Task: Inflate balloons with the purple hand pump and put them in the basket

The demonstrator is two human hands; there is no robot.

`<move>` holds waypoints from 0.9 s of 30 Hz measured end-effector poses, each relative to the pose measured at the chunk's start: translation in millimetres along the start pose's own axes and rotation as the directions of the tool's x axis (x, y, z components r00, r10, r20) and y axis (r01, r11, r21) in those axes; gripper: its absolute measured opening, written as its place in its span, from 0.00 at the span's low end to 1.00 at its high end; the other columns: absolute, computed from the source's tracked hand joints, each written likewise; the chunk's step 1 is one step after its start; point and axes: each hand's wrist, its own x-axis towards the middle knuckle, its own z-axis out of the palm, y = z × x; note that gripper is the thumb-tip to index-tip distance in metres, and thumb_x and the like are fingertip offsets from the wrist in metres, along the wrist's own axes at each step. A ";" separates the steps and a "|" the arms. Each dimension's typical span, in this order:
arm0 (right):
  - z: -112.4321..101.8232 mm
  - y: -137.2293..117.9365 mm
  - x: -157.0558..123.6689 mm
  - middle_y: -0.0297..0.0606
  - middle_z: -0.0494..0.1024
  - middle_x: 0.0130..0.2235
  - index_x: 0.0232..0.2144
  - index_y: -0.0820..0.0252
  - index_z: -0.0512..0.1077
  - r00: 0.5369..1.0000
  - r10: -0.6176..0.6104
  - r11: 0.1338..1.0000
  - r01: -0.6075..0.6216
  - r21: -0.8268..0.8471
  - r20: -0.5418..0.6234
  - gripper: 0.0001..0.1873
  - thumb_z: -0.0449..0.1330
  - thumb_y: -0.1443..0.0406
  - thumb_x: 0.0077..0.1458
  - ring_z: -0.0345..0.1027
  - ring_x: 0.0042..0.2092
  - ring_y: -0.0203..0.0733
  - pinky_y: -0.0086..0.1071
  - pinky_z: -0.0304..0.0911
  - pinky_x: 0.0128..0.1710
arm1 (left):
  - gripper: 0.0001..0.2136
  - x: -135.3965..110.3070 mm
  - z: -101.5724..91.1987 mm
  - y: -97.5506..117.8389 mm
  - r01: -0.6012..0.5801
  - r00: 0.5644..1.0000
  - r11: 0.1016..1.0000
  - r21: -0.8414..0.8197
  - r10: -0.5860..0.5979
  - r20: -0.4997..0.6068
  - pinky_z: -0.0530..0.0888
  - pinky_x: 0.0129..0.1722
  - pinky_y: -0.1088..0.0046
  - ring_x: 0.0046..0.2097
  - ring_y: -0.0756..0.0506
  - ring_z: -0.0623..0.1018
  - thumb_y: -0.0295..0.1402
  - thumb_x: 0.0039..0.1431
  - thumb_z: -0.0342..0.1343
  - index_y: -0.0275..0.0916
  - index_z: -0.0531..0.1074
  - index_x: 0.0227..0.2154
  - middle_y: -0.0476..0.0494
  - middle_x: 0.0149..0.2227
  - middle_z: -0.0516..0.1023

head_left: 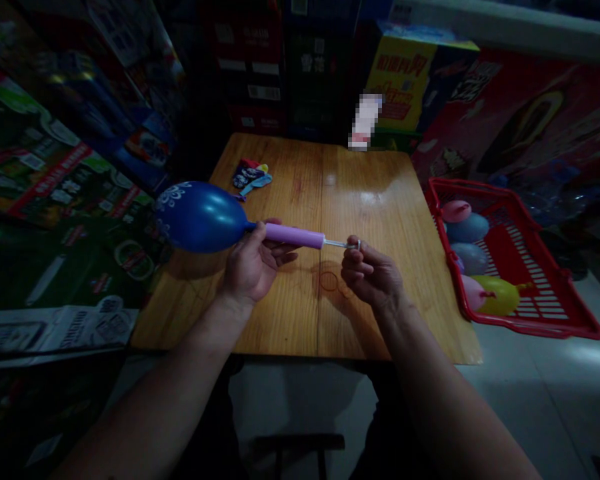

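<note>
A blue balloon with a white pattern, swollen with air, sits on the nozzle end of a purple hand pump. My left hand is closed around that end, with the thumb over the balloon's neck. The white handle at the pump's other end is gripped by the fingers of my right hand. Part of the thin pump rod shows between the purple barrel and that handle. Both hands are above the wooden table.
Several uninflated balloons lie at the table's far left. Rubber bands rest beneath my hands. To the right stands a red basket holding several inflated balloons. Stacked cartons border the left side, and a yellow box stands behind.
</note>
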 end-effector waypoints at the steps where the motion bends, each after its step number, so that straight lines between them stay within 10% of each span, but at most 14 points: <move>1: 0.1 -2.9 -1.4 0.25 0.71 0.25 0.38 0.59 0.74 1.000 -0.024 1.000 0.024 0.006 0.002 0.06 0.58 0.71 0.67 0.50 0.19 0.24 0.17 0.58 0.21 | 0.14 1.3 -1.3 1.7 -0.027 0.999 1.000 -0.010 0.027 -0.028 0.81 0.35 0.68 0.40 0.41 0.86 0.44 0.70 0.58 0.40 0.76 0.47 0.39 0.41 0.85; 27: -6.0 21.0 7.2 0.27 0.74 0.26 0.41 0.61 0.73 0.997 0.068 0.998 -0.068 -0.012 0.023 0.04 0.63 0.69 0.62 0.52 0.20 0.25 0.20 0.60 0.22 | 0.13 -8.1 1.5 -17.1 0.054 0.998 0.999 -0.007 -0.054 0.035 0.83 0.38 0.65 0.42 0.40 0.86 0.42 0.70 0.58 0.39 0.76 0.48 0.37 0.45 0.85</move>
